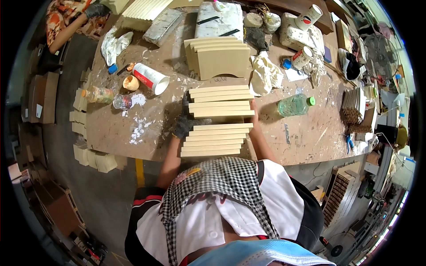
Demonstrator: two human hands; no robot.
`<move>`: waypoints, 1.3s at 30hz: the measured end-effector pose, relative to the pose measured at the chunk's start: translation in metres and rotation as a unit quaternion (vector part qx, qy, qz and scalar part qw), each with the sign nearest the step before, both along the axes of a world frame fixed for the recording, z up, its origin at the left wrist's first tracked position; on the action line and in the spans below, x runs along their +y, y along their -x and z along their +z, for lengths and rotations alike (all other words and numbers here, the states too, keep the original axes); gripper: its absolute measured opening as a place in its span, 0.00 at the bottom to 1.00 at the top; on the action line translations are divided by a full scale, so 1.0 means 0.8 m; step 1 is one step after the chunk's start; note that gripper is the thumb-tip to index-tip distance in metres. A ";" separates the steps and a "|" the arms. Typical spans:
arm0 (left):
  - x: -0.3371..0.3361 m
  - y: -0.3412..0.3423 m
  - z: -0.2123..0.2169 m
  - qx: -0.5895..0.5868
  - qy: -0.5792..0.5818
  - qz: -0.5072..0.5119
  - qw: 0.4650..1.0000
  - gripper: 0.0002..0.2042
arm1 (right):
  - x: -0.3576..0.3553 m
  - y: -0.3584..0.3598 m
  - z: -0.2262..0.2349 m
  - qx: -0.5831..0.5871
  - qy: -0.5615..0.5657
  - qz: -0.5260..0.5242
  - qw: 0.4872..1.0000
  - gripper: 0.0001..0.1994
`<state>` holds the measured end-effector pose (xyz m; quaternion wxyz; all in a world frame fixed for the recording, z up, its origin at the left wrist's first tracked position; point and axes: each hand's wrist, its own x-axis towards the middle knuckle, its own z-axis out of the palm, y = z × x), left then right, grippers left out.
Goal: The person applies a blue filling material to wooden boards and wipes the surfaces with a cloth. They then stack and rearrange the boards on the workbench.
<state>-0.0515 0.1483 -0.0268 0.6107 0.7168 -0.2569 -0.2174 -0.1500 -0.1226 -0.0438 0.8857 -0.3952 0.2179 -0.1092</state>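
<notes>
As our gloved left hand (pixel 183 126) clasps thin, straight-edged cream boards (pixel 222 114), our bare right hand (pixel 254 116) touches their right ends, grip unclear.

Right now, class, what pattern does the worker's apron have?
The apron has small black-and-white checks, seen best in the head view.

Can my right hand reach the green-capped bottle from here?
Probably yes: nothing stands on the tabletop between your right hand and the green-capped bottle, though the hand would likely have to leave the pale boards first.
</notes>
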 end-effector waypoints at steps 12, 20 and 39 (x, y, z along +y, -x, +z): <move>-0.122 -0.149 0.029 -0.019 0.120 0.035 0.992 0.54 | -0.061 -0.113 0.019 0.051 0.109 -0.066 0.991 0.29; -0.123 -0.237 -0.014 0.028 0.052 0.129 0.990 0.40 | -0.098 -0.158 0.023 0.092 0.340 -0.073 0.933 0.34; 0.046 -0.022 -0.049 0.219 0.037 0.054 0.974 0.27 | 0.007 0.046 -0.003 0.049 0.317 0.078 0.944 0.39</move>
